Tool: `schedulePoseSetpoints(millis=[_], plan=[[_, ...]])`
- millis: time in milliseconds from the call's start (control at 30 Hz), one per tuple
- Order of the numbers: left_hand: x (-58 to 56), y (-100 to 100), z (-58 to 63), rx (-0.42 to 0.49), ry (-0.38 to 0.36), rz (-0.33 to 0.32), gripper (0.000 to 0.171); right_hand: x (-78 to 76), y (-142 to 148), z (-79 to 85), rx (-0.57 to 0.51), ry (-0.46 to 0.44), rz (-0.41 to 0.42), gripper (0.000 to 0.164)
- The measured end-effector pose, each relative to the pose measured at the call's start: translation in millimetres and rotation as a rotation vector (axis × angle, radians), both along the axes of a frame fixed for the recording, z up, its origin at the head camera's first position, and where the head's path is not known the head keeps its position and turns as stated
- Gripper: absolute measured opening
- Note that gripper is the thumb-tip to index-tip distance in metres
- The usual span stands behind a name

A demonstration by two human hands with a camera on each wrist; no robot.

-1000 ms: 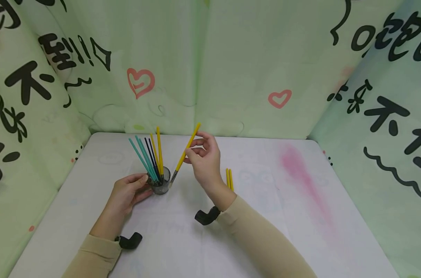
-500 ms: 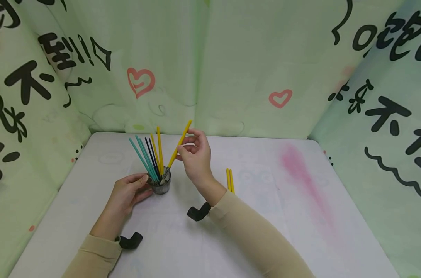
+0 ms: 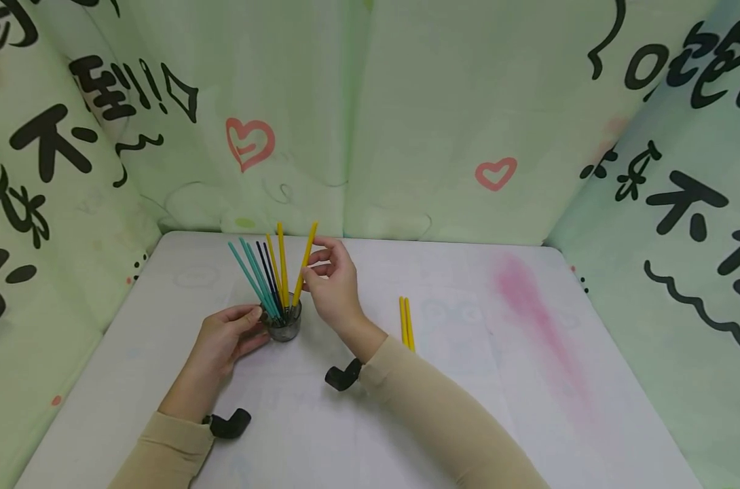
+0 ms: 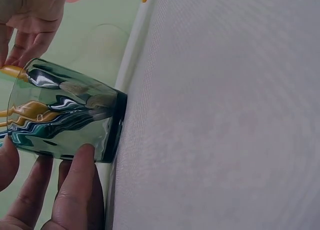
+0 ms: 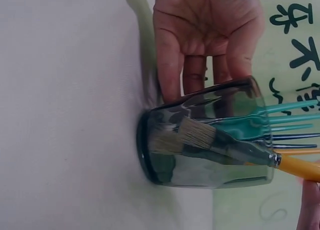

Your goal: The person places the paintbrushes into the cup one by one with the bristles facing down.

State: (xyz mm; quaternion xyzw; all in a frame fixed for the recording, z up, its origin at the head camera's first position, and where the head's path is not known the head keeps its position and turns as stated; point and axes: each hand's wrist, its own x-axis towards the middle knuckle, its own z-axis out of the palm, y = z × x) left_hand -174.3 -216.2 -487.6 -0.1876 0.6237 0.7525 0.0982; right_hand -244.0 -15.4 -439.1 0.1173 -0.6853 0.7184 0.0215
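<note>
A smoky clear glass [image 3: 284, 331] stands on the table, and my left hand [image 3: 228, 333] holds its left side with thumb and fingers. Several paintbrushes lean in it bristles down: teal ones [image 3: 248, 268], thin dark ones [image 3: 271, 275] and yellow ones [image 3: 282, 261]. My right hand [image 3: 335, 282] pinches another yellow paintbrush [image 3: 305, 261] by its handle, over the right of the glass. From the right wrist, its pale flat bristles [image 5: 197, 132] and metal collar show within the glass outline. Two yellow sticks [image 3: 407, 322] lie right of my right hand, their lower ends hidden by my forearm.
A white-covered table [image 3: 468, 380] with a pink smear [image 3: 535, 312] on its right side lies under everything. Pale green curtains [image 3: 419, 122] with black writing and red hearts enclose the back and both sides. Black wrist mounts [image 3: 231, 424] hang by both sleeves.
My right hand has moved left and then down, bringing the yellow paintbrush from beside the glass into it, more upright now. My left hand stays on the glass.
</note>
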Motion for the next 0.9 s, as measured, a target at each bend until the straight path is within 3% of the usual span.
schedulePoseSetpoints(millis=[467, 600, 733, 900], plan=[[-1.3, -0.6, 0.8, 0.016, 0.013, 0.008, 0.029, -8.0, -12.1, -17.6, 0.083, 0.007, 0.001, 0.049], [-1.0, -1.0, 0.3, 0.029, 0.018, 0.011, 0.022, -3.8, -11.9, -19.0, 0.201, 0.03, -0.006, 0.048], [-0.7, -0.2, 0.4, 0.027, 0.019, 0.008, 0.027, 2.8, -7.4, -19.9, 0.349, 0.043, 0.021, 0.051], [-1.1, -0.6, -0.1, 0.024, 0.024, 0.007, 0.034, 8.0, 0.1, -22.8, 0.387, 0.037, 0.053, 0.054]])
